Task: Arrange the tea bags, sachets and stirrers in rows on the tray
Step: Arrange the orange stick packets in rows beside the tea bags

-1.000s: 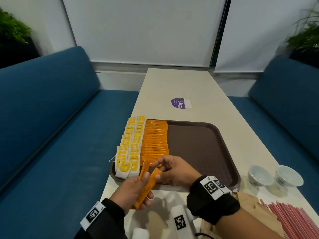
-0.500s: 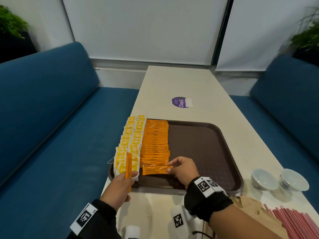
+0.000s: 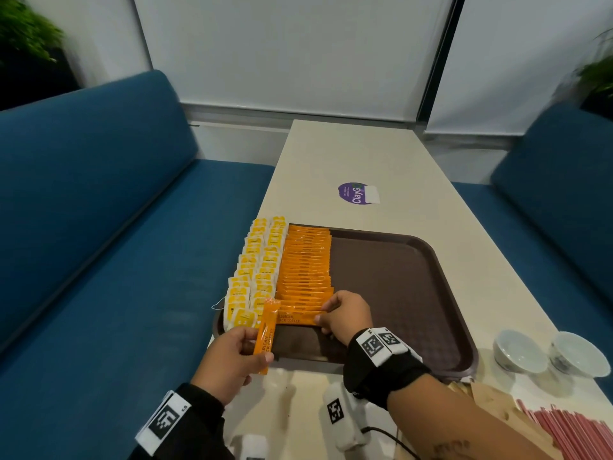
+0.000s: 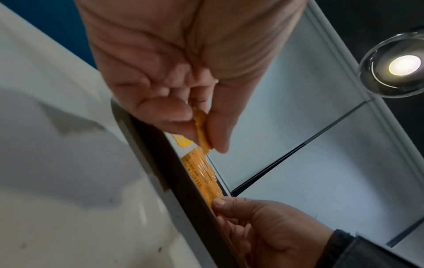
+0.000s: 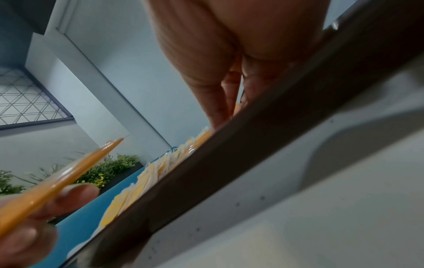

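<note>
A brown tray (image 3: 398,277) holds two rows of yellow tea bags (image 3: 258,270) along its left edge. Beside them runs a row of orange sachets (image 3: 305,267). My right hand (image 3: 323,318) pinches the right end of the nearest sachet (image 3: 295,319), which lies flat at the near end of that row. The left wrist view shows this sachet (image 4: 201,174) with the right thumb on its end. My left hand (image 3: 262,350) pinches another orange sachet (image 3: 267,330) upright over the tray's near left corner. Red stirrers (image 3: 570,433) lie at the table's near right.
Two small white bowls (image 3: 519,351) (image 3: 578,355) stand right of the tray. A brown paper bag (image 3: 491,400) lies under the stirrers. A purple sticker (image 3: 356,193) marks the table beyond the tray. Blue benches flank the table. The tray's right half is bare.
My right hand took one sachet from my left hand and laid it at the near end of the orange row. My left hand turned its remaining sachet upright.
</note>
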Demonstrator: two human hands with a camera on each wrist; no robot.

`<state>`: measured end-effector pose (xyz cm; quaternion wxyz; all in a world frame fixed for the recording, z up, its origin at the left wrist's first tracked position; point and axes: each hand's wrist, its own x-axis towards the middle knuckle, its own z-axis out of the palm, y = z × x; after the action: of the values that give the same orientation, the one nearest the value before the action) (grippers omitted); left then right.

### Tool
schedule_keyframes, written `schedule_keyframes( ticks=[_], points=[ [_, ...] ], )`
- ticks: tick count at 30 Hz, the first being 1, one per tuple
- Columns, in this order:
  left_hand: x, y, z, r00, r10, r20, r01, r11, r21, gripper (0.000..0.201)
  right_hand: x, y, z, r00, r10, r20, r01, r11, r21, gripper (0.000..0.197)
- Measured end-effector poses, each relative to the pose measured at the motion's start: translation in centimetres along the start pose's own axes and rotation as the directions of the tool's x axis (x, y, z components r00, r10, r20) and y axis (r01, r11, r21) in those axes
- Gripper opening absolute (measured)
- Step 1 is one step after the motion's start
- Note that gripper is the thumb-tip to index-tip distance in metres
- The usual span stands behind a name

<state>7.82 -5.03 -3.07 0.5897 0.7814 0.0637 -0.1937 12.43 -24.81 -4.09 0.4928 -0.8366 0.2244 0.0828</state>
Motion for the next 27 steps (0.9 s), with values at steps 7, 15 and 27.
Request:
schedule_keyframes(
  ticks=[7,15,27],
  points=[
    [-0.2,0.7,0.2,0.999,0.009,-0.034,-0.009,1.0,-0.004,0.021,-0.3,0.0,-0.9,1.0,0.007,-0.004,-0.007,1.0,0.022,0.024],
    [-0.5,1.2,0.4,0.998,0.065,0.015,-0.066,0.994,0.087,0.016,-2.6,0.2,-2.4,0.958,-0.283,-0.041,0.286,0.948,0.138,0.009],
    [-1.1,1.6,1.3,0.981,0.194,0.009,-0.192,0.962,0.196,0.015,-5.5,1.1,-3.6,0.895,-0.375,0.24,0.313,0.913,0.261,0.024]
  ],
)
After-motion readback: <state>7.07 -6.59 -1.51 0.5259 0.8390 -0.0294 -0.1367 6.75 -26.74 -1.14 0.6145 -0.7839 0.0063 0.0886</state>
